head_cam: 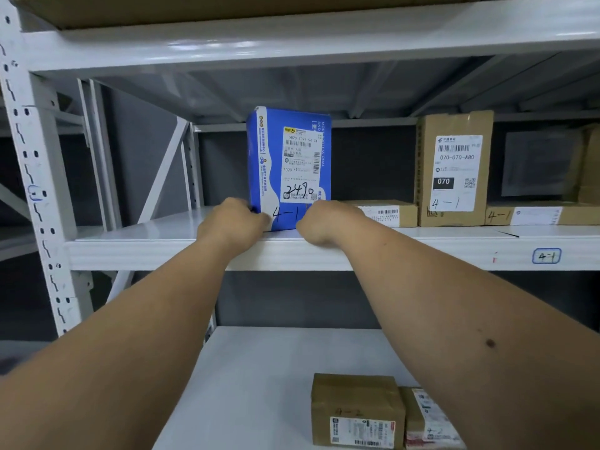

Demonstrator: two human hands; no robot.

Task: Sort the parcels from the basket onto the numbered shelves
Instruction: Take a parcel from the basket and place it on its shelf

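Note:
A blue parcel (289, 157) stands upright on the white shelf (146, 245) tagged 4-1 (546, 256). Its white label carries the handwritten 2490 and 4-1. My left hand (232, 222) grips the parcel's lower left corner. My right hand (324, 224) grips its lower right corner. Both hands sit at the shelf's front edge, and their fingers are partly hidden behind the parcel's base.
To the right on the same shelf stand a tall brown box (454, 167) marked 4-1 and flat brown boxes (386, 212), (532, 216). The lower shelf (259, 384) holds two brown parcels (357, 410), (428, 420) marked 4-2. A white upright post (29, 177) is at the left.

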